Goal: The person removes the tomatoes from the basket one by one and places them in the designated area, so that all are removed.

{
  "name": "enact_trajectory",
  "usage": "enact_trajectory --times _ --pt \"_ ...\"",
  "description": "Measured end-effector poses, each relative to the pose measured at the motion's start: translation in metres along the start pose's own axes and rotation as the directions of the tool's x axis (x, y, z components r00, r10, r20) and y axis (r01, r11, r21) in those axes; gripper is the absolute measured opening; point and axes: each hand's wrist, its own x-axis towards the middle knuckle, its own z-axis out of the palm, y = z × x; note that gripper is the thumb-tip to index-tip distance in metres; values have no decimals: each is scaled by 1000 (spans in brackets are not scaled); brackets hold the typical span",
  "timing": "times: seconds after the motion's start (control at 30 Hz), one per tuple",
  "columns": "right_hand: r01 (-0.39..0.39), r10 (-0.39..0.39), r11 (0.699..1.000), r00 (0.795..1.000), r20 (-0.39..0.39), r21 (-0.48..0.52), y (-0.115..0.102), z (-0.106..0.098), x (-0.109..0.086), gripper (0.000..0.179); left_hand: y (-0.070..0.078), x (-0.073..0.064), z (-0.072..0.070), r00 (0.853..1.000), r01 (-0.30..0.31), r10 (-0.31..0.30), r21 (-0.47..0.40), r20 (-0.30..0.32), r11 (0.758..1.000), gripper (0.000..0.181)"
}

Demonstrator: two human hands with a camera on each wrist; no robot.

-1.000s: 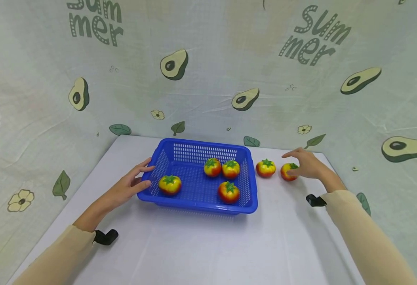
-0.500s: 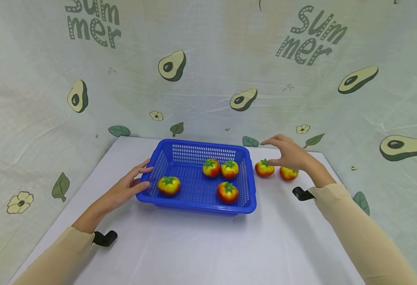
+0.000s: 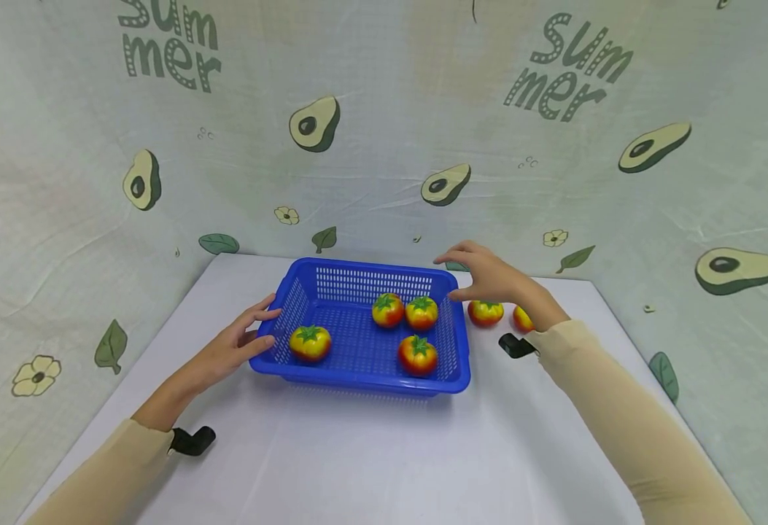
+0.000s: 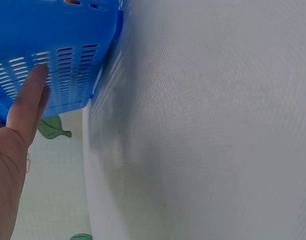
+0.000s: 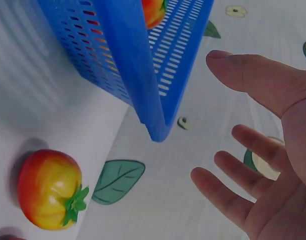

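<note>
A blue plastic basket (image 3: 362,378) with slotted walls stands on the table, several shiny red-and-yellow tomatoes inside, among them one tomato (image 3: 310,343) at the left. My left hand (image 3: 226,351) is at the basket's left end, thumb and fingers at the rim; in the left wrist view its extended fingers (image 4: 29,97) touch the slotted wall. Raised near the basket's back right corner, my right hand (image 3: 489,277) has thumb and fingers spread, nothing between them. Just below it a tomato (image 3: 486,315) sits on the table, partly hidden. Another tomato (image 3: 522,321) beside it is partly covered by the wrist.
The white table (image 3: 331,459) runs up to a pale cloth backdrop (image 3: 370,146) printed with avocados, leaves and lettering. Black wrist devices, such as the left one (image 3: 193,441), stick out from both beige sleeves.
My right hand has moved left from the farther loose tomato, past the nearer one, to the basket's back right corner, holding nothing. The left hand stays at the basket's left end.
</note>
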Motion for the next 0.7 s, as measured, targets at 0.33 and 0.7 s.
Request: enact_trajectory --times 0.33,0.7 --pt "28 -30 999 999 45 34 -21 15 27 61 0 0 0 1000 -10 10 1 -2 1000 54" --pt "52 -58 997 992 110 61 -29 34 48 61 -2 0 -1 1000 -25 25 -13 2 1000 54"
